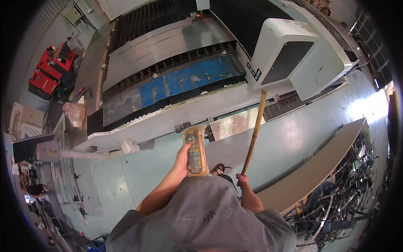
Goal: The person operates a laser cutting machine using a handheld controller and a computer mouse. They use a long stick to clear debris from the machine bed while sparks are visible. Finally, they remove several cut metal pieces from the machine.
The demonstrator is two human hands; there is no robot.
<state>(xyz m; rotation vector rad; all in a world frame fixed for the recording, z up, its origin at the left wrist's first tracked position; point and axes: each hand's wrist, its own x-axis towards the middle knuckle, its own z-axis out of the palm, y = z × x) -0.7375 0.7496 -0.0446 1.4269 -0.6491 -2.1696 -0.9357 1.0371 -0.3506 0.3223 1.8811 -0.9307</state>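
My left hand (181,161) is closed around a handheld remote control (196,152) with rows of coloured buttons, wrapped in yellowed clear plastic. Its thumb lies on the buttons, and the remote is held upright in front of my chest. In my right hand (242,180), low at my right side, is one end of a bamboo pole (254,132). The pole slants up and away, its far tip in front of the white machine housing. Ahead, a metal sheet (163,46) lies on the slatted bed of a cutting machine, and an orange glow (198,15) shows at its far edge.
A blue-topped panel (189,77) runs along the bed's near side. The white machine housing (294,54) stands at right. Nearer right, a long board (310,176) borders a heap of metal scrap (336,197). Red equipment (52,69) and a monitor (33,148) are at left.
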